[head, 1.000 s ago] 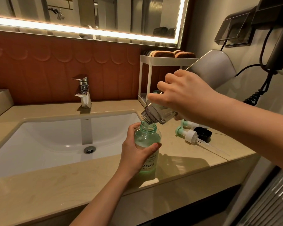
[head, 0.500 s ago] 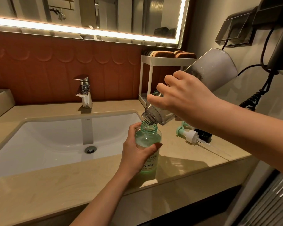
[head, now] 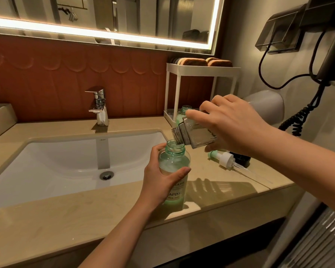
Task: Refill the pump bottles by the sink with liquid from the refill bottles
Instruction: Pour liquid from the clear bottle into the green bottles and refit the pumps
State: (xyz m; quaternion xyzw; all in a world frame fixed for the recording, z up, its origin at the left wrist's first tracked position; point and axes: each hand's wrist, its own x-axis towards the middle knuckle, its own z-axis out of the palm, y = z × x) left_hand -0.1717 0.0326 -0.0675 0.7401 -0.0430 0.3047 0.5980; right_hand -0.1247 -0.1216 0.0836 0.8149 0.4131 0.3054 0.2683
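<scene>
Head view: left hand (head: pixel 159 182) wraps the uncapped green pump bottle (head: pixel 175 165), upright on the countertop (head: pixel 46 219) right of the sink (head: pixel 66 157). Right hand (head: pixel 234 124) grips the tilted grey refill bottle (head: pixel 193 135), its neck just above that mouth. Centre the neck, tip gradually, brace the base.

Near centre: pump bottle (head: pixel 173 165), smooth translucent green plastic with a pale printed label. Right of it: refill bottle (head: pixel 193 135), clear glossy plastic with a ridged threaded neck. Pump head (head: pixel 225 158), white and green plastic. Far left: tap (head: pixel 99 107), mirror-polished metal. Basin (head: pixel 66 157), glossy white, ceramic-looking. Countertop (head: pixel 46 219), smooth beige stone-look with a soft sheen. Far wall panel (head: pixel 66 74), matt terracotta in scalloped relief. Rack (head: pixel 201 67), matt white.
</scene>
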